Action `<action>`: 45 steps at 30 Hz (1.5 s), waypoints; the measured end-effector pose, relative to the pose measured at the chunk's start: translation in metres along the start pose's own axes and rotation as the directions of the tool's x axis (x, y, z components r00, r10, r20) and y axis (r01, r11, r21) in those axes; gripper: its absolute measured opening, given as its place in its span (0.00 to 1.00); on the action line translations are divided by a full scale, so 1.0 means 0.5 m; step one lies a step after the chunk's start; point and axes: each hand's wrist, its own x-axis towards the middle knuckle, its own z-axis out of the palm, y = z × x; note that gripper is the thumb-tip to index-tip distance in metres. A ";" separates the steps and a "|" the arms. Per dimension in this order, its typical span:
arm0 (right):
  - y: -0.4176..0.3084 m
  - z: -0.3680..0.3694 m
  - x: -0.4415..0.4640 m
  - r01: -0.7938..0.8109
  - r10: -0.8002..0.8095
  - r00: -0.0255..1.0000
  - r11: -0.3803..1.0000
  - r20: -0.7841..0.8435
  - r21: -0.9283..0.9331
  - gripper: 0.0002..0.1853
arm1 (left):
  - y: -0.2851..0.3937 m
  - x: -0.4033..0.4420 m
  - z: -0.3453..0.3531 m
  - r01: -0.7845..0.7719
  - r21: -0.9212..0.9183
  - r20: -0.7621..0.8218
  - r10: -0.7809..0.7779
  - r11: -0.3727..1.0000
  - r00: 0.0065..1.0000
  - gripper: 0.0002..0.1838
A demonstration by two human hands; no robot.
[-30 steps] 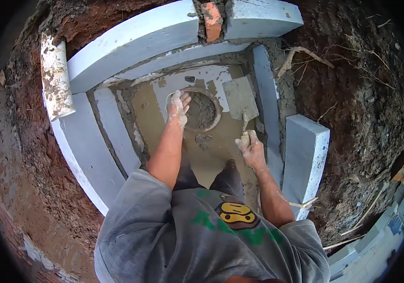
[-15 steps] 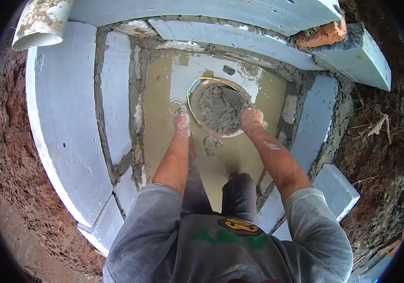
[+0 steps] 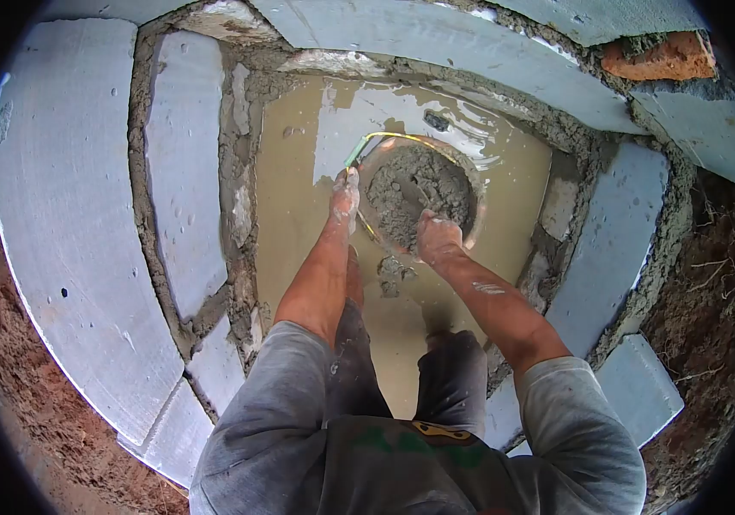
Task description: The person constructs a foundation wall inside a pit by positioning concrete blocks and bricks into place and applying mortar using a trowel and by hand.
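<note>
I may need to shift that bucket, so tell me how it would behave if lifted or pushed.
The bucket is likely heavy, as thick grey mortar spreads across its mouth. Pushed, it may slide unevenly, since muddy water surrounds it. Its handle, thin and curved beyond the green grip, would probably swing loosely.

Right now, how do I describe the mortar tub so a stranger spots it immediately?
Within the walls of pale blue blocks, find the muddy water. There, beside the left hand and under the right hand, sits a round tub. Grey mortar and a yellow handle with a green grip set it apart from the straight-edged blocks.
</note>
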 end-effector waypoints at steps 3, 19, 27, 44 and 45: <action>-0.038 0.035 -0.006 -0.146 0.151 0.988 0.919 0.014 0.365 0.23 | -0.006 0.006 0.010 -0.032 -0.004 -0.012 0.032 0.999 0.999 0.28; -0.057 0.078 -0.120 -0.290 0.375 0.909 0.258 0.181 0.922 0.16 | 0.035 -0.162 0.101 -0.035 0.231 0.082 0.017 0.972 0.997 0.19; 0.027 0.113 -0.195 -0.159 0.286 0.943 -0.053 0.167 0.986 0.23 | 0.027 -0.120 0.051 0.100 0.230 0.178 -0.143 0.968 0.974 0.28; 0.105 -0.376 -0.802 0.227 0.359 0.906 0.039 -0.225 0.973 0.12 | 0.490 -0.471 0.213 0.320 -0.442 0.405 -0.131 0.838 0.905 0.37; 0.117 -0.418 -0.829 0.269 0.363 0.889 0.080 -0.279 0.960 0.16 | 0.550 -0.488 0.236 0.324 -0.480 0.459 -0.081 0.815 0.885 0.38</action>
